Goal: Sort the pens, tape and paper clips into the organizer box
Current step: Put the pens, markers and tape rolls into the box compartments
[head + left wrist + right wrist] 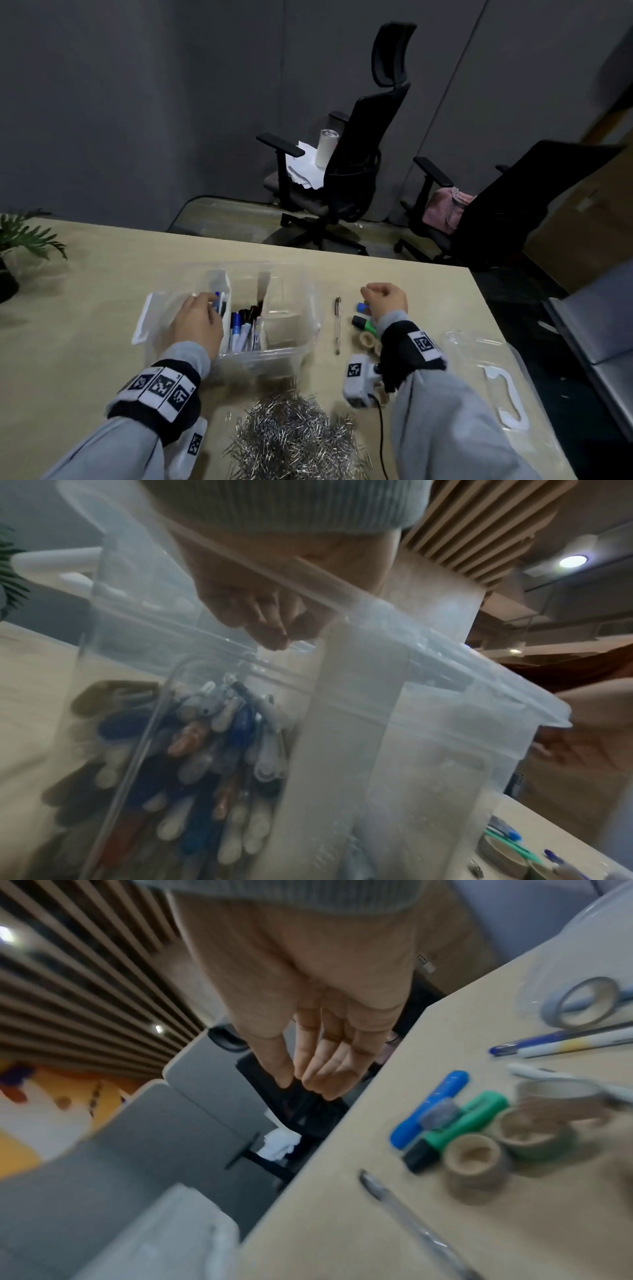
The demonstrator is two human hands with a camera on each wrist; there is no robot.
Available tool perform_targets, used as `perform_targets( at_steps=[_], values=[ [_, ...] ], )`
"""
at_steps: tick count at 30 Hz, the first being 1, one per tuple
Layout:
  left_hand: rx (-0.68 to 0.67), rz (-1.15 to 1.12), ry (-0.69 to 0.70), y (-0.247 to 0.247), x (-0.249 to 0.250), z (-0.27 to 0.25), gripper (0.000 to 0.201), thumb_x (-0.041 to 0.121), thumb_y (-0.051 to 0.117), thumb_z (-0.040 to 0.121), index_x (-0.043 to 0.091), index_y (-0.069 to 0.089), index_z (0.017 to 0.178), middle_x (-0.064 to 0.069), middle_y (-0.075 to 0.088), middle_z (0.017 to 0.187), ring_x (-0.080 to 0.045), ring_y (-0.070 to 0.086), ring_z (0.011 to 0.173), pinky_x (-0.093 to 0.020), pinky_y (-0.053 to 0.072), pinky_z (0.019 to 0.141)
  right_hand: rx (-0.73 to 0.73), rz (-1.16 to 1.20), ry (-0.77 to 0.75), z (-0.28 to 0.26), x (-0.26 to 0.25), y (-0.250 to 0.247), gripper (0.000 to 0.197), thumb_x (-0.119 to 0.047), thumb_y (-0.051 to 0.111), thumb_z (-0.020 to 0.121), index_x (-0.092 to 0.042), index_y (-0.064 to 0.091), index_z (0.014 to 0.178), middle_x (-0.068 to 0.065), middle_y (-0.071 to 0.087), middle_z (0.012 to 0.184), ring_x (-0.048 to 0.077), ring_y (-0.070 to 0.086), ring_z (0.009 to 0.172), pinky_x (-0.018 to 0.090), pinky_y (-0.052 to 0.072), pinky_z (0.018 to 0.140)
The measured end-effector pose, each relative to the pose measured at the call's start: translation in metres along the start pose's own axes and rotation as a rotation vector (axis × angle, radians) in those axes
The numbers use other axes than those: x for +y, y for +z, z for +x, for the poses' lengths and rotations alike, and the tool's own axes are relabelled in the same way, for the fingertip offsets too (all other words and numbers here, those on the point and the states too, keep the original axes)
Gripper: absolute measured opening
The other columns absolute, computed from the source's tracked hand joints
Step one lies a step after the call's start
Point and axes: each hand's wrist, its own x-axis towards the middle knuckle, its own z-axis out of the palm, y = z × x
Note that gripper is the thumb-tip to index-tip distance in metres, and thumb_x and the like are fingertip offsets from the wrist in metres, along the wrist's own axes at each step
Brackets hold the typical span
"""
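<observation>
The clear organizer box [260, 354] stands mid-table, with several pens [244, 329] in its middle compartment. My left hand [209, 301] hangs over the left compartment. In the left wrist view its fingertips [274, 639] are loosely bunched above the pens [222, 737], with nothing seen between them. My right hand [378, 296] hovers with relaxed, empty fingers [318, 1080] above a blue highlighter [361, 307] and a green highlighter [365, 325]. A clear pen [337, 325] lies beside the box. Brown tape rolls [365, 341] sit close by. A heap of paper clips [294, 435] lies at the near edge.
The box's clear lid [496, 377] lies at the right end of the table. More pens [548, 1042] and a tape ring [582, 1001] lie beyond the highlighters. A potted plant [20, 240] stands far left. Two office chairs [342, 154] are behind the table.
</observation>
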Motion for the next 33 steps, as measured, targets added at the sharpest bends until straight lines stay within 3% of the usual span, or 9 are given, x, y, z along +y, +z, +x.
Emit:
perform_targets(
  at_steps=[2,3,7,12,20,23,27,30,33],
  values=[
    [-0.019,0.025,0.003,0.000,-0.001,-0.001,0.027,0.018,0.040,0.094,0.019,0.057,0.114,-0.004,0.056,0.122,-0.028,0.056,0.100,-0.034,0.045,0.082,-0.073,-0.197,0.018,0.007,0.029,0.007,0.016,-0.012,0.054,0.088,-0.017,0.069,0.092,0.011,0.067,0.086,0.024,0.061,0.065,0.032,0.054,0.062],
    [-0.036,0.032,0.001,0.001,-0.003,0.000,0.026,0.019,0.040,0.093,0.020,0.057,0.113,-0.004,0.056,0.121,-0.027,0.057,0.097,-0.034,0.046,0.081,-0.146,-0.306,-0.006,0.008,0.042,0.013,0.023,-0.012,0.049,0.091,-0.023,0.069,0.092,0.013,0.067,0.096,0.027,0.064,0.076,0.036,0.056,0.073],
    [-0.059,0.051,-0.023,0.002,-0.005,0.002,0.023,0.021,0.039,0.092,0.023,0.057,0.106,-0.001,0.058,0.115,-0.023,0.054,0.083,-0.033,0.048,0.076,-0.388,-0.800,-0.113,-0.001,0.074,0.043,0.037,-0.017,0.043,0.099,-0.024,0.051,0.134,0.010,0.047,0.138,0.027,0.051,0.122,0.029,0.040,0.100],
    [-0.050,0.066,-0.034,0.001,-0.008,0.001,0.021,0.025,0.039,0.093,0.028,0.057,0.103,0.003,0.058,0.112,-0.021,0.056,0.080,-0.032,0.050,0.074,-0.391,-1.122,-0.138,-0.005,0.086,0.060,0.036,-0.035,0.054,0.090,-0.016,0.053,0.121,0.008,0.056,0.122,0.028,0.056,0.109,0.042,0.049,0.093],
    [-0.069,0.105,-0.043,-0.001,-0.005,0.001,0.024,0.027,0.038,0.094,0.029,0.058,0.106,0.004,0.060,0.110,-0.018,0.055,0.077,-0.027,0.046,0.068,-0.221,-0.952,0.094,0.004,0.093,0.057,0.065,-0.030,0.066,0.083,-0.008,0.031,0.133,0.012,0.059,0.118,0.030,0.059,0.107,0.032,0.045,0.086],
    [-0.071,0.115,-0.041,-0.001,-0.004,0.001,0.024,0.027,0.037,0.095,0.028,0.058,0.108,0.004,0.060,0.111,-0.017,0.055,0.077,-0.025,0.043,0.067,-0.239,-0.929,0.161,0.006,0.101,0.057,0.044,-0.032,0.062,0.077,-0.012,0.045,0.112,0.006,0.058,0.100,0.027,0.059,0.091,0.033,0.047,0.081],
    [-0.074,0.107,-0.042,-0.001,-0.005,0.000,0.024,0.028,0.038,0.095,0.029,0.058,0.107,0.004,0.061,0.112,-0.018,0.057,0.079,-0.026,0.046,0.069,-0.171,-0.679,0.128,-0.002,0.095,0.047,0.013,-0.020,0.057,0.082,-0.016,0.045,0.077,0.000,0.050,0.074,0.024,0.053,0.078,0.025,0.038,0.061],
    [-0.077,0.092,-0.044,-0.001,-0.005,-0.001,0.025,0.027,0.038,0.094,0.028,0.060,0.106,0.002,0.061,0.112,-0.020,0.056,0.080,-0.029,0.048,0.072,-0.043,-0.476,0.061,-0.001,0.094,0.024,0.007,-0.020,0.056,0.088,-0.018,0.049,0.086,-0.002,0.055,0.074,0.020,0.054,0.074,0.023,0.038,0.056],
    [-0.084,0.098,-0.048,-0.001,-0.004,-0.001,0.027,0.026,0.038,0.094,0.027,0.061,0.106,0.001,0.062,0.111,-0.020,0.055,0.077,-0.027,0.043,0.067,0.102,-0.328,0.082,0.005,0.103,-0.011,0.009,-0.018,0.054,0.089,-0.012,0.051,0.095,0.014,0.066,0.093,0.029,0.062,0.080,0.036,0.052,0.072]
  ],
)
